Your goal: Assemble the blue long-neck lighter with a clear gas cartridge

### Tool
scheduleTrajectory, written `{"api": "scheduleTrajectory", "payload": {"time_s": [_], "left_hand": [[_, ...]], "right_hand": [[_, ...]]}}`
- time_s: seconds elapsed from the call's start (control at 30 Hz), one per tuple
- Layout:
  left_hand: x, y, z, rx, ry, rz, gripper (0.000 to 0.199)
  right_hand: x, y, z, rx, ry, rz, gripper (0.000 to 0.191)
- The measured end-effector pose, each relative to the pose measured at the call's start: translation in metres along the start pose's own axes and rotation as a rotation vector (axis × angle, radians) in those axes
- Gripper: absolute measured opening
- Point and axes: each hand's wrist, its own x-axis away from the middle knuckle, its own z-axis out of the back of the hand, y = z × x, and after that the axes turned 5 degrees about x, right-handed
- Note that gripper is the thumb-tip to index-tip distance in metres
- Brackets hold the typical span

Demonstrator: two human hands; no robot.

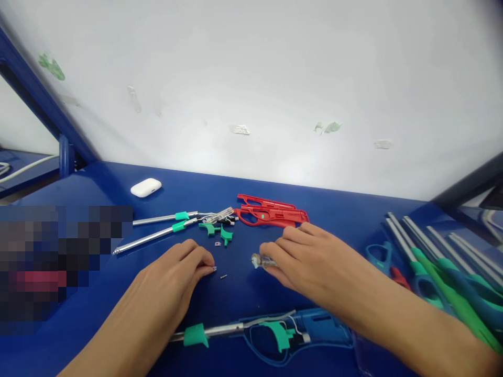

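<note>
My left hand (176, 269) is closed in a pinch on a tiny metal piece (214, 268) just above the blue table. A small screw (223, 276) lies to the right of those fingertips, and a small clip (217, 244) lies behind them. My right hand (293, 256) is wrapped round a clear part (261, 261) with a metallic end that points left. Nearer to me, an open blue lighter shell (330, 327) holds a metal tube (223, 329), a green trigger (280, 334) and a white wire.
Red shell halves (275, 213), green triggers (226, 234) and metal tubes (153, 239) lie behind the hands. A white case (146, 187) sits at the back left. Several green and blue lighters (451, 288) are at the right. A white wall (251, 78) rises behind the table (334, 201).
</note>
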Motion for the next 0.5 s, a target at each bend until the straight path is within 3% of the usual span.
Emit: {"api": "scheduleTrajectory", "payload": {"time_s": [0.37,0.5], "left_hand": [[0.003,0.007,0.005,-0.026,0.004,-0.026,0.051],[0.004,0.006,0.005,-0.051,0.013,-0.034,0.055]], "right_hand": [[0.006,-0.002,-0.012,-0.069,0.031,0.002,0.001],[0.01,-0.005,-0.011,-0.083,0.069,-0.002,0.008]]}}
